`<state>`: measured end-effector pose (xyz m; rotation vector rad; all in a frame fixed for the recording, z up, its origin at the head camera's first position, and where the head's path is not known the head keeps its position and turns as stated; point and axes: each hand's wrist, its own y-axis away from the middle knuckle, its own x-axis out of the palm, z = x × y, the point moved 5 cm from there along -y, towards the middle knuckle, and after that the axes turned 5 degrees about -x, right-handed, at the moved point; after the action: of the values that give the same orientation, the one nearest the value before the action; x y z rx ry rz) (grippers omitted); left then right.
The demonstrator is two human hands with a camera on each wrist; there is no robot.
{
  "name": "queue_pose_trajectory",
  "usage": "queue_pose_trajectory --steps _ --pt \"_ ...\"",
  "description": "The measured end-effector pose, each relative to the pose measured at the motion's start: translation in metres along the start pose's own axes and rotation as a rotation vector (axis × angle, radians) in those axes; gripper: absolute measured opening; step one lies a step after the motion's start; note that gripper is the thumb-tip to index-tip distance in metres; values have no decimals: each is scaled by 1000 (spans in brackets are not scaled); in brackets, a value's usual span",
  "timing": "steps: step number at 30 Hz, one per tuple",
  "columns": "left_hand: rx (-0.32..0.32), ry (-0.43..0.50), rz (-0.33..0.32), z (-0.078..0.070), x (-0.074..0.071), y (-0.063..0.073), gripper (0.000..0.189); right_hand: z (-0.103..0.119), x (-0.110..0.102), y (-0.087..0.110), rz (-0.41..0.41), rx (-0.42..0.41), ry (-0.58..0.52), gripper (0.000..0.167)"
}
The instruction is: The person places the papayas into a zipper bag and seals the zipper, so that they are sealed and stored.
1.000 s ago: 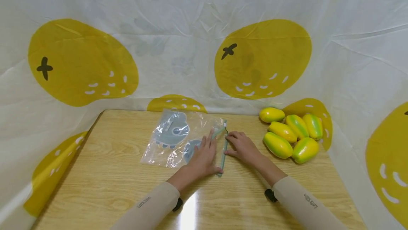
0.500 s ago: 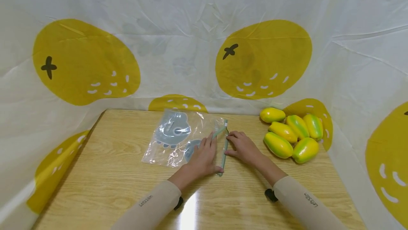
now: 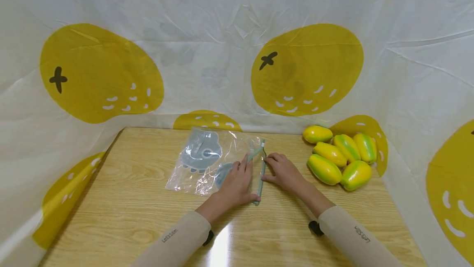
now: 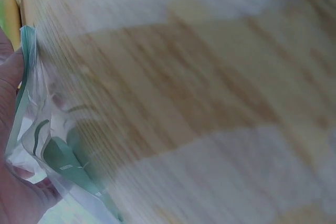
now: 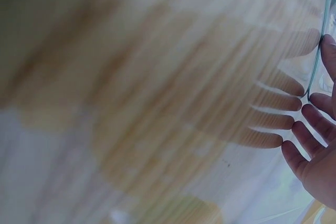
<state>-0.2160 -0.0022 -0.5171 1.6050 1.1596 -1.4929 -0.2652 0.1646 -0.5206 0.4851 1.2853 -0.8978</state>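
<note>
A clear plastic zip bag [image 3: 200, 176] with a blue-grey cartoon print lies flat on the wooden table, its green zip edge [image 3: 262, 172] to the right and parted toward the far end. My left hand [image 3: 235, 186] rests on the bag with fingers extended, the thumb at the near end of that edge. In the left wrist view the thumb [image 4: 11, 72] lies against a green strip, far apart from the other fingers. Along the outer side of the zip edge, my right hand [image 3: 285, 171] touches it with thumb and forefinger apart. Its other fingertips [image 5: 291, 153] meet the tabletop.
Several yellow-green papaya-like fruits [image 3: 329, 154] are grouped at the table's back right, just beyond the right hand. White cloth [image 3: 207, 61] printed with big yellow fruit shapes hangs behind and on both sides. The wooden tabletop [image 3: 122, 201] reflects a bright light near the front.
Both hands keep nearly the same places on the bag. Everything shifts very slightly to the right in the head view, and the fruits stay in their group.
</note>
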Motion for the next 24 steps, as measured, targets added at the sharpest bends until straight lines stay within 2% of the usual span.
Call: queue_pose_trajectory --steps 6,12,15,19,24 --pt "-6 -5 -27 1 3 2 138 2 0 0 -8 6 -4 72" --pt "-59 59 -3 6 6 2 142 3 -1 0 -9 -1 -7 72" --pt "-63 71 -1 7 6 1 144 5 -4 0 -6 -9 -42 71" --pt "-55 81 -2 7 6 0 145 6 -13 3 -28 -7 -87 66" --pt "-57 96 -5 6 5 0 145 -1 -34 11 -89 24 -111 67"
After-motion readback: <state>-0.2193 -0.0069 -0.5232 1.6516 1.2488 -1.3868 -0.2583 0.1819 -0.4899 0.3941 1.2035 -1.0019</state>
